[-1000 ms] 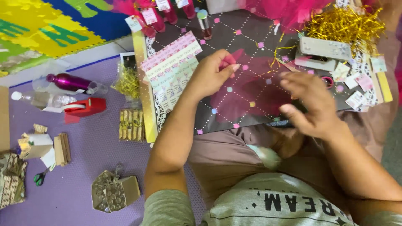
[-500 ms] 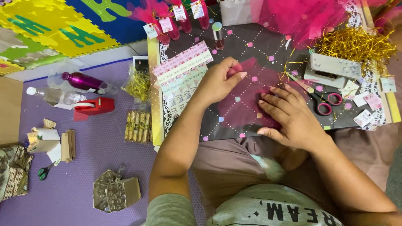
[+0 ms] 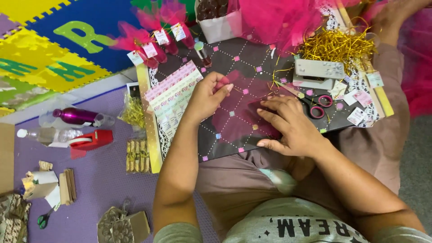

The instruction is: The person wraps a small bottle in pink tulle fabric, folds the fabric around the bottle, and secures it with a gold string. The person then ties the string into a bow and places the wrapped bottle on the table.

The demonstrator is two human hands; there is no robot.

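Since half a second ago the right hand [image 3: 292,128] has slid a little toward the near edge of the dark board [image 3: 234,58] on the person's lap and now lies flat, fingers spread, on the pink net sheet [image 3: 234,121]. The left hand [image 3: 208,95] has stayed almost where it was. It pinches a corner of the same pink net between thumb and fingertips, lifted slightly above the board.

The pink net is spread in the middle of the board, partly under the right palm. To its left lies a strip of patterned paper [image 3: 173,101], and to its right the pink-handled scissors [image 3: 317,105] and a small grey box [image 3: 319,69]. Gold shreds [image 3: 335,45] are at the far right. On the purple floor mat [image 3: 90,189], far to the left, a red tape dispenser [image 3: 92,140] lies beside a purple bottle [image 3: 72,116].

To do this fold well, I think the flat hand should hold the net firmly so that it does not slip, while the pinching hand pulls the corner slowly and evenly. The net looks light and could easily catch on the gold shreds.
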